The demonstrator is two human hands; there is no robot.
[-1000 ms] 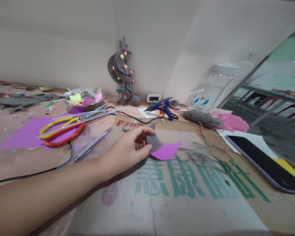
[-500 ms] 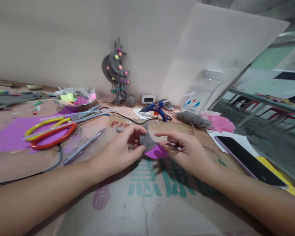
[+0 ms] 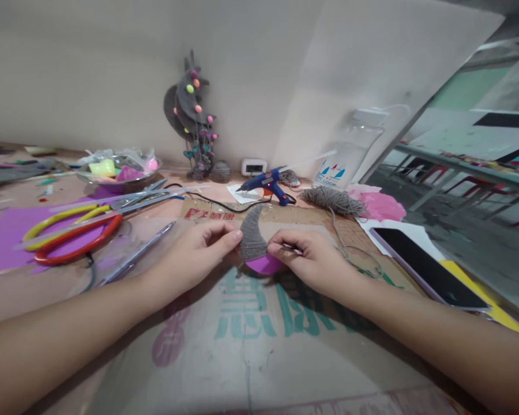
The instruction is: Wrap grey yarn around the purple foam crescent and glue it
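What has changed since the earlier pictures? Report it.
The right hand has come in from the right and now pinches the gray crescent at its right edge; the left hand has slid to its left edge. Glue gun and phone stayed put.

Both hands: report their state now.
Left hand: fingers closed on the crescent's left edge.
Right hand: fingers closed at its right edge.

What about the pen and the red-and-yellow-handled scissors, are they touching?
Apart. The head view shows the pen lying right of the scissors, with a visible gap between them.
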